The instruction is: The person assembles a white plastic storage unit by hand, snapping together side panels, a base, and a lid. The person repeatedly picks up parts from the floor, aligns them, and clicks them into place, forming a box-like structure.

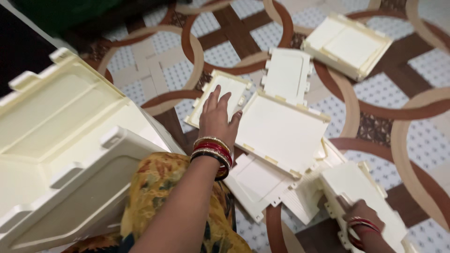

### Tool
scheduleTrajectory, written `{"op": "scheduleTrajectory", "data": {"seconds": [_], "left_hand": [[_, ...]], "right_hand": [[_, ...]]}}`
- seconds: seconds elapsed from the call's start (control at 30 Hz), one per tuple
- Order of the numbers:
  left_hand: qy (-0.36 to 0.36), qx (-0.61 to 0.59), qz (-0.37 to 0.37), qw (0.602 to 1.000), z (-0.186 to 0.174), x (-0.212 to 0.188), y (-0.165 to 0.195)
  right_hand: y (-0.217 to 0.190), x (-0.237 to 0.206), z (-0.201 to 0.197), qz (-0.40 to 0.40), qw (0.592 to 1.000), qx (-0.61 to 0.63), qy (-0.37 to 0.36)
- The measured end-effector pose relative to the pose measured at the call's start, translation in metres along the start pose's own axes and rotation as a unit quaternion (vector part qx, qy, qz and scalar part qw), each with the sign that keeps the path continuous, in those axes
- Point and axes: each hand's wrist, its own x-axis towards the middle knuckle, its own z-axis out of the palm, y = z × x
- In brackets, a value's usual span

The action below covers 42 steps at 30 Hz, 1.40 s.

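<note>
On patterned floor point(375, 107): cream plastic panels scattered about. Left hand point(216, 119) flat, fingers spread, pressing on small rectangular panel point(225, 91), just beside large central panel point(281, 133). Right hand point(361, 213) at lower right, grip closed on edge of notched panel point(356, 187). Assembled cream crate point(65, 140) at left, near yellow patterned garment point(164, 187). Another tray point(347, 44) well apart, top right.

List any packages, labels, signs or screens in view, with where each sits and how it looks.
None in view: no package, label, sign or screen shows.
Only plain cream plastic panels lie on the patterned floor, all unmarked.
The left hand rests on a small panel.
The right hand grips another panel.
</note>
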Motion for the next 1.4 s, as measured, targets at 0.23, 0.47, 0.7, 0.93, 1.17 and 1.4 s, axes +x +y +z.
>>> {"op": "scheduleTrajectory", "data": {"seconds": [0.23,0.47,0.7,0.93,1.17,1.4], "left_hand": [[0.261,0.048,-0.026,0.964,-0.113,-0.013,-0.063],[0.369,0.126,-0.309,0.867,-0.272,-0.087,-0.156],[0.361,-0.093,-0.637,0.675,-0.291,-0.178,-0.238],[0.275,-0.600,-0.553,0.509,-0.232,-0.182,-0.247],[0.253,-0.412,-0.630,0.608,-0.227,-0.150,-0.216],[0.335,-0.408,-0.650,0.547,-0.228,-0.144,-0.212]], "right_hand": [[0.006,0.025,-0.100,-0.037,0.994,0.026,0.099],[-0.148,-0.012,-0.188,-0.346,0.863,0.159,0.333],[-0.342,-0.217,-0.247,-0.661,0.572,0.251,0.416],[-0.412,-0.362,-0.250,-0.726,0.521,0.236,0.381],[-0.417,-0.377,-0.238,-0.741,0.508,0.235,0.371],[-0.419,-0.361,-0.233,-0.728,0.525,0.247,0.365]]}}
